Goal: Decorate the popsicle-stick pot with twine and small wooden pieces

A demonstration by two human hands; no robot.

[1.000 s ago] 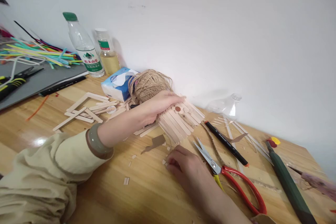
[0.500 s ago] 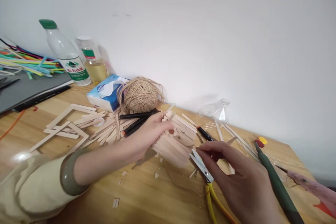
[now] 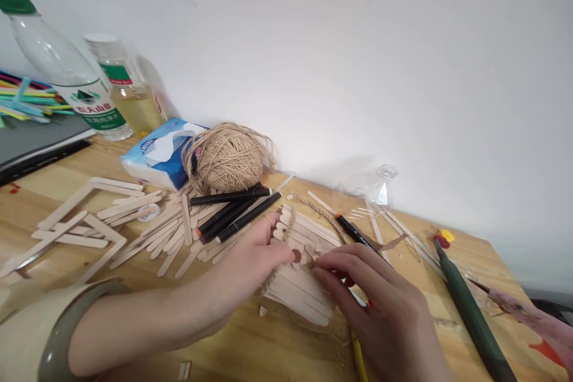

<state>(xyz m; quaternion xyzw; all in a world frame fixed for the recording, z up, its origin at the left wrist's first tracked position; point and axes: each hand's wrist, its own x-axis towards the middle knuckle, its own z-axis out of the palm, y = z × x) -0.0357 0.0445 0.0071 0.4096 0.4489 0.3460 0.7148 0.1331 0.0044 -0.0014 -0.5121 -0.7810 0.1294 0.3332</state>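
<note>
My left hand (image 3: 257,259) grips the left side of a panel of wooden craft sticks (image 3: 304,295), with its thumb lying on the top. Twine runs along parts of the panel. On its face sits a small flower shape with a brown round centre (image 3: 296,256) and pale rounded petals. My right hand (image 3: 385,301) is closed in a pinch at the flower's right edge; whatever lies between its fingertips is hidden. Beneath this hand are scissors, mostly covered, with a yellow handle (image 3: 359,361) showing.
A twine ball (image 3: 233,158), a tissue pack (image 3: 163,152) and two bottles, one green-capped (image 3: 85,95), stand at the back left. Loose craft sticks (image 3: 168,233) and black markers (image 3: 237,221) lie left. At right are a green tool (image 3: 470,310) and a clear plastic piece (image 3: 382,188).
My right hand has moved left from above the scissors onto the panel, now covering most of the scissors. The view has shifted, and the panel appears steadier under my left hand.
</note>
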